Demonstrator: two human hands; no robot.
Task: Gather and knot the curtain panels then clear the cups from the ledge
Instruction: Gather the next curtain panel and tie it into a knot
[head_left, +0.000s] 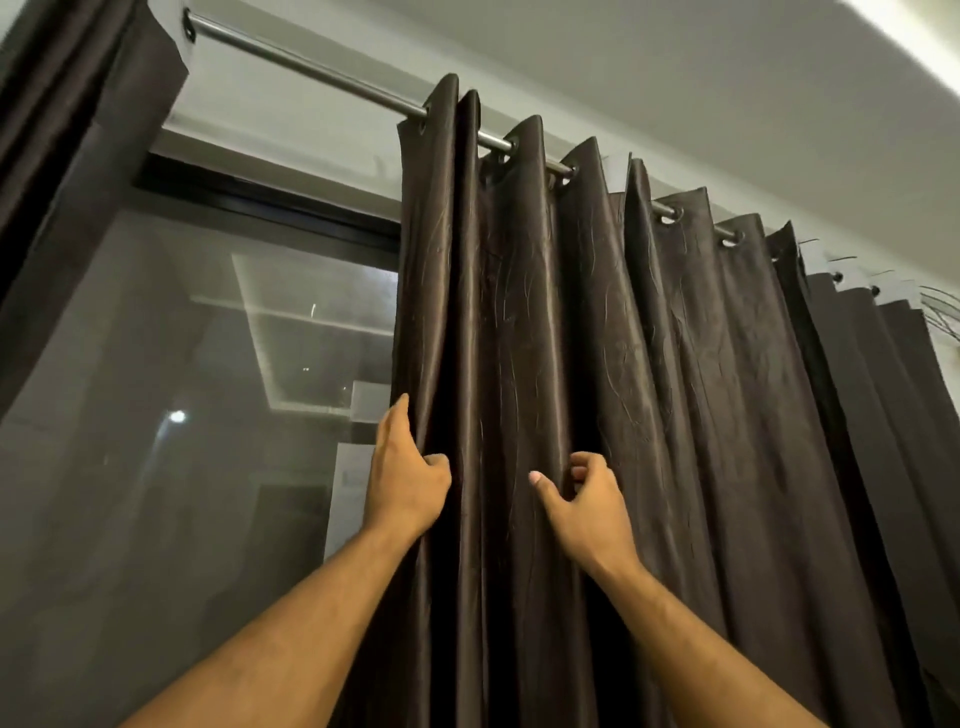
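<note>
Curtain fabric fills most of the view: the dark brown curtain panel (597, 364) hangs in deep folds from rings on the metal rod (311, 67), with more panels bunched further right and another dark panel (78, 130) at the far left. Between them the glass window (208, 389) shows a dim reflection of the room. No ledge or cups appear in this view.

Both arms reach up to the panel's left edge. The left hand (408, 480) grips the outer edge fold, thumb up along the hem and fingers curled round the cloth. The right hand (584, 501) sits a couple of folds over, thumb stuck out and fingers curled into a crease; it seems to pinch the fabric, though whether it has truly closed on it I cannot tell.

Gathering looks barely begun. The satin looks slippery, so folds could slide out of a loose hold and the bundle spread again. Pulling downward rather than sideways may strain the rings or jam them on the rod.
</note>
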